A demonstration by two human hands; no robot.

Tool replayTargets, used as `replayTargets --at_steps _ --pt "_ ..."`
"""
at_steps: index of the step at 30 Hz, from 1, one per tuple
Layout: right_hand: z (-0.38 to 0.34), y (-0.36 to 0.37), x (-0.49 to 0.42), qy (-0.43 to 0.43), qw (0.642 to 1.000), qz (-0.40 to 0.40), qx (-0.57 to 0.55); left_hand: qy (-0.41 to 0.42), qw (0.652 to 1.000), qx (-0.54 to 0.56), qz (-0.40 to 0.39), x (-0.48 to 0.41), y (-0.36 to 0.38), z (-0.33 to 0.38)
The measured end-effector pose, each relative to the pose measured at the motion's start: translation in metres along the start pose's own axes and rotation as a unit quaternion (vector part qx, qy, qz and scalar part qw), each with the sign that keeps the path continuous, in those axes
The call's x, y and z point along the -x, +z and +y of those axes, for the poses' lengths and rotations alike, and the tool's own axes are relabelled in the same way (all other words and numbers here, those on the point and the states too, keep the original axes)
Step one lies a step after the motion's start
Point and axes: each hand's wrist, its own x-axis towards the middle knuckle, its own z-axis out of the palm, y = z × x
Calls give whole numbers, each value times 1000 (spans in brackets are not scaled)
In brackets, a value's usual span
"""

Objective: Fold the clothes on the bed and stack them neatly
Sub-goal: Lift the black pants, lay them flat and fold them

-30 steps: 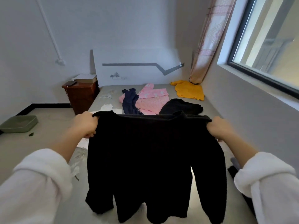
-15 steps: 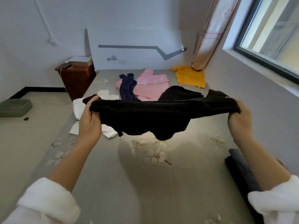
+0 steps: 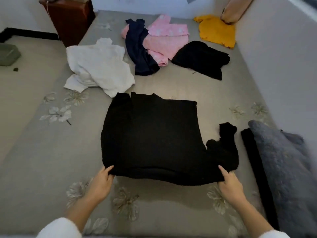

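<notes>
One black sweater (image 3: pixel 151 138) lies flat mid-bed, hem toward the person, w/ its right sleeve (image 3: pixel 224 145) bunched beside the body. The fabric is so dark that folds & neckline barely show. Whether the other sleeve is tucked along the left side, can't tell. Fingers of both hands go under the hem, so they're hidden there.

Left hand (image 3: pixel 101 183) pinches the near-left corner, thumb on top, the rest curled beneath. Right hand (image 3: pixel 229 183) pinches the near-right corner, thumb & forefinger over the cloth. White cuffs are cut off at the frame bottom.

Further up the bed (image 3: pixel 42 160):
- White top (image 3: pixel 97 66), crumpled, its corner meeting the sweater's far-left corner.
- Navy piece (image 3: pixel 139 50) draped over a pink garment (image 3: pixel 164 40).
- Second black garment (image 3: pixel 200 59) just right of the pink.
- Yellow top (image 3: pixel 217 31) in the far-right corner by the curtain (image 3: pixel 235 9).

Near the right hand, a grey fuzzy item (image 3: pixel 283 169) lies on a folded black piece (image 3: pixel 255 165), partly out of frame.

The cover is grey w/ a pale flower print. A pale wall (image 3: pixel 283 57) runs along the right side. The brown nightstand (image 3: pixel 72 19) stands far left, top cut off. A green tray (image 3: pixel 7 54) sits on the floor, clipped by the left edge.
</notes>
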Motion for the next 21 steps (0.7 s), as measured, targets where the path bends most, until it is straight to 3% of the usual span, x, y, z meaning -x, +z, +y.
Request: replayTargets --at_steps 5,8,10,12,15,21 --pt "37 82 18 30 989 -137 40 -36 984 -122 -121 9 50 -69" --pt "52 112 31 75 974 -211 38 -97 942 -228 -225 15 70 -96" --pt "57 123 38 99 967 -233 15 -137 922 -270 -241 20 80 -94" --pt "56 124 40 122 973 -193 -41 -142 934 -276 -177 23 88 -77" --pt "51 115 29 150 975 -106 -121 -54 959 -266 -77 27 110 -39" --pt "73 99 -27 233 939 -4 -253 79 970 -186 -136 18 191 52"
